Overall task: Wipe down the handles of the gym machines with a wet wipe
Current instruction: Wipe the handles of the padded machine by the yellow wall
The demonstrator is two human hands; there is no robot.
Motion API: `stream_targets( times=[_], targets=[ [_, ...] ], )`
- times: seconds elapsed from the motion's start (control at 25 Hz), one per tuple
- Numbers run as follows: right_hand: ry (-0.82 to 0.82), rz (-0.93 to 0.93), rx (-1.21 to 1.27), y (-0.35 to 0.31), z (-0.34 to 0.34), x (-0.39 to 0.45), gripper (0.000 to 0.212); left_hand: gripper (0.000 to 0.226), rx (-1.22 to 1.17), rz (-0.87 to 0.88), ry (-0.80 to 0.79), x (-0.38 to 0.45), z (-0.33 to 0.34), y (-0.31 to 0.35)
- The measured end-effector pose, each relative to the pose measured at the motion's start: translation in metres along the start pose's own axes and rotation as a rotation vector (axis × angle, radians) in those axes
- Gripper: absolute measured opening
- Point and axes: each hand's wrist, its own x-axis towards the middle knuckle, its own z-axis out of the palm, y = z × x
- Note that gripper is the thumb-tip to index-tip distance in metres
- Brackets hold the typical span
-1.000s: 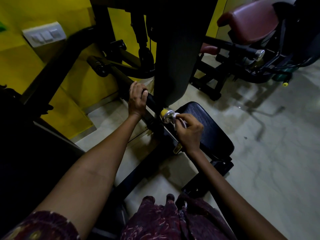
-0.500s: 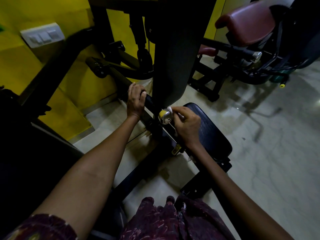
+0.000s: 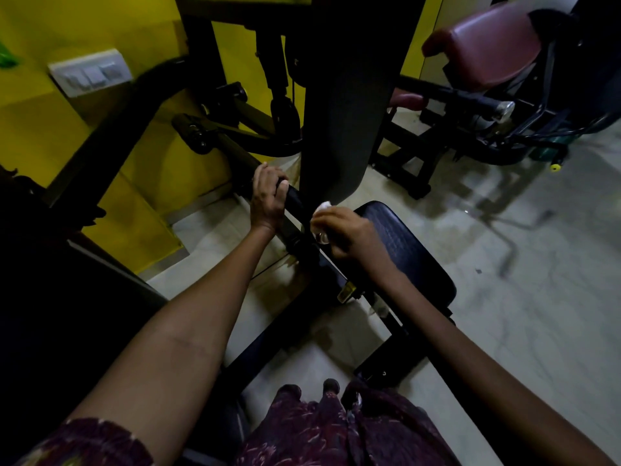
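Right hand [image 3: 349,232] now covers handle's [image 3: 295,201] cap; wipe [image 3: 324,206] barely shows.

yellow wall [image 3: 40,136] at 9 to 11 o'clock | white switch plate [image 3: 90,72] on it, 10 o'clock | maroon padded seat [image 3: 487,45] at 1 o'clock | black padded seat [image 3: 413,260] just right of centre | grey marbled floor [image 3: 537,297] at 3 to 5 o'clock | small yellow cap [image 3: 555,167] low at 2 o'clock
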Motion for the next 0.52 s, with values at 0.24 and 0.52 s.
stream_targets(
  times=[0.24,0.52],
  targets=[
    [0.058,0.459,0.449,0.001,-0.004,0.000,0.023,0.048,0.004,0.001,0.014,0.000,0.000,0.000],
    [0.109,1.391,1.791,-0.014,0.006,-0.017,0.042,0.049,0.001,-0.003,0.022,-0.001,0.000,0.002]
  ],
)
